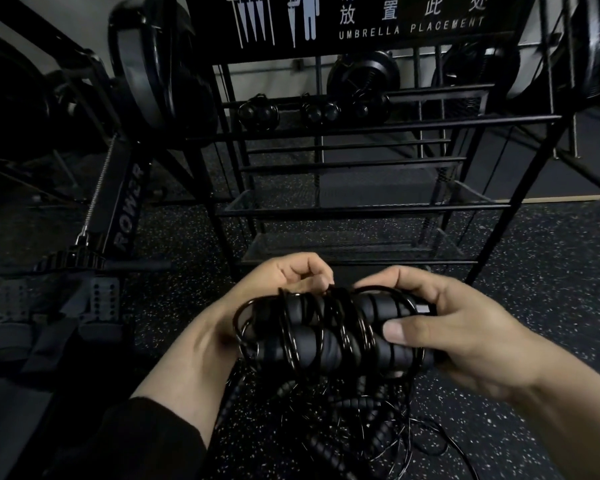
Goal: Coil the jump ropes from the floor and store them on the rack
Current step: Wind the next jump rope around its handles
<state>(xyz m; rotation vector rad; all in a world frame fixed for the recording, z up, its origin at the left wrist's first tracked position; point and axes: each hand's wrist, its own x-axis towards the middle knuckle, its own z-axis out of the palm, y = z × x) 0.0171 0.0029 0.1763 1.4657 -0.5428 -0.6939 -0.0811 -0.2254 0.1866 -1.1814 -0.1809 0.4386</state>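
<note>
A black jump rope (329, 337) is in both my hands, its thin cord wound in loops around its two foam handles, which lie side by side. My right hand (465, 334) grips the handles' right end, thumb on top. My left hand (284, 275) pinches the cord at the top of the bundle. More black jump ropes (354, 420) lie tangled on the floor right below my hands. The black metal rack (361, 164) stands straight ahead, with coiled rope bundles (312, 110) hanging on an upper bar.
A rowing machine (118, 209) marked "ROWER" stands to the left, its footplates near my left forearm. Fan-wheel machines sit behind the rack. The rack carries an "UMBRELLA PLACEMENT" sign (409, 27). The floor (551, 271) is dark speckled rubber.
</note>
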